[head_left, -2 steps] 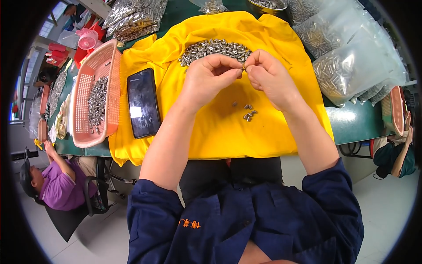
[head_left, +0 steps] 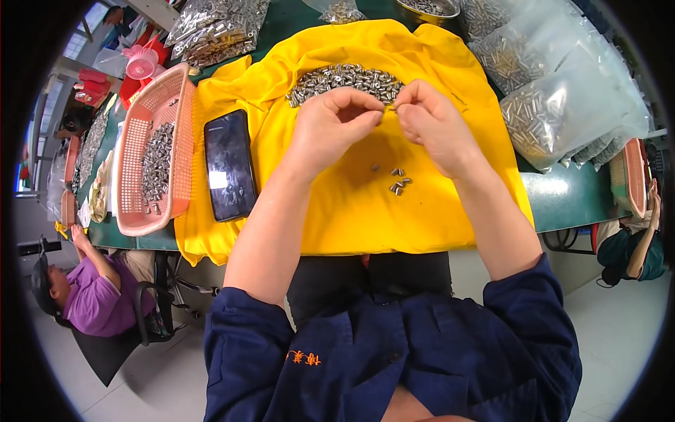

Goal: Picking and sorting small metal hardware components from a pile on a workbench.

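Above the yellow cloth (head_left: 337,225), my left hand (head_left: 329,130) pinches with thumb and forefinger, its fingertips pointing right. Close by, with a narrow gap between them, my right hand (head_left: 437,130) is also closed in a pinch. Whatever sits between the fingertips of either hand is too small to make out. Just beyond both hands lies a heap of small silvery metal cylinders (head_left: 344,79). Several loose metal cylinders (head_left: 398,186) rest on the cloth below my right hand.
Left of my left forearm lies a black phone (head_left: 230,169), beside a pink plastic basket (head_left: 184,141) holding more metal pieces. Clear bags of metal parts (head_left: 538,116) crowd the right side; other bags (head_left: 218,32) and a metal bowl (head_left: 430,8) stand behind. Co-workers sit at both sides.
My fingertips met at a small piece a moment ago; now they have drawn slightly apart. The heap and loose cylinders have not moved.
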A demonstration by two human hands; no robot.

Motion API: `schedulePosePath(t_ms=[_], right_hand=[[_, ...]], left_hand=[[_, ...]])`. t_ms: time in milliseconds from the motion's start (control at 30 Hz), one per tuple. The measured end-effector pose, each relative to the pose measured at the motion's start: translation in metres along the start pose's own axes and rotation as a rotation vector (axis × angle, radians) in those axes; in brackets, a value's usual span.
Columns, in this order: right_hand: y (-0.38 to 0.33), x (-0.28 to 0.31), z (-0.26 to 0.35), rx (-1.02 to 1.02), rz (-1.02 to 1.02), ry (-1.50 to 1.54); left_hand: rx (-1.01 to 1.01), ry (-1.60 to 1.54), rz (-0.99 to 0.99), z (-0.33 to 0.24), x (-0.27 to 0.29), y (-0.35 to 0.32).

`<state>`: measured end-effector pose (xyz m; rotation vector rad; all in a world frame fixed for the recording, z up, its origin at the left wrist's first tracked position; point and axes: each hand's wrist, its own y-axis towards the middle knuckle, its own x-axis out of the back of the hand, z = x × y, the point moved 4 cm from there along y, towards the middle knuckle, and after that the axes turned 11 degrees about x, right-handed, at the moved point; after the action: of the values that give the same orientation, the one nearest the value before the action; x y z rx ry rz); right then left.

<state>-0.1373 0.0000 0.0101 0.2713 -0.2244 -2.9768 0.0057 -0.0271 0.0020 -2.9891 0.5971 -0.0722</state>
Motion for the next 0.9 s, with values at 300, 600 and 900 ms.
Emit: schedulePosePath(t_ms=[300, 600, 900], right_hand=[[0.003, 0.013, 0.011, 0.137, -0.058, -0.162], [0.001, 0.004, 0.013, 0.154, -0.039, -0.263], [0.001, 0.003, 0.011, 0.191, -0.040, -0.325]], left_hand=[[-0.008, 0.467, 0.406, -0.008, -0.018, -0.020], [-0.459, 0.894, -0.138, -0.004, -0.006, 0.004], [-0.412, 1.054, -0.215, -0.001, -0.009, 0.002]])
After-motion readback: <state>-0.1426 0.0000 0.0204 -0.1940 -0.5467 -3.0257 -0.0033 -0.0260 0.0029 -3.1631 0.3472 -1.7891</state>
